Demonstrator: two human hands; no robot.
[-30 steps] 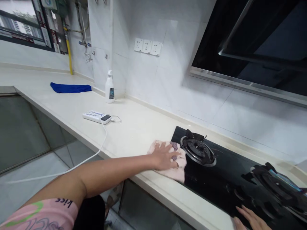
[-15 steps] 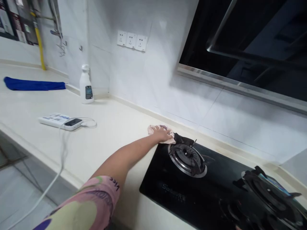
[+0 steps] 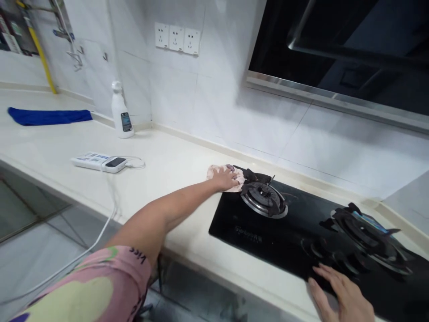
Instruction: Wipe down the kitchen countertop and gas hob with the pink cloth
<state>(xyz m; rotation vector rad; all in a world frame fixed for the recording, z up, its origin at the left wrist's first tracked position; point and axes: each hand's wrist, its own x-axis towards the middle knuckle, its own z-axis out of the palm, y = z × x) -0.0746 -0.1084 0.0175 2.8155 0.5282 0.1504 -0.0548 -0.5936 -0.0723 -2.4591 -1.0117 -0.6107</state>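
My left hand reaches forward, pressed down on a pale pink patterned cloth. The cloth bunches around its fingers at the back left corner of the black gas cooktop, close to the left burner. Part of the cloth lies on the pale counter. At the lower right, my right hand rests by the front edge of the cooktop, below the control knobs. Its thumb and fingers are apart and nothing shows in it.
A white power bank with a trailing cable lies on the counter. Behind it stands a white bottle; a blue cloth lies farther left. The right burner has a colourful flat piece on it. A range hood overhangs the cooktop.
The view has tilted down and shifted. My left hand and the cloth stay at nearly the same cooktop corner. My right hand, barely showing at the bottom edge before, is now plainly visible.
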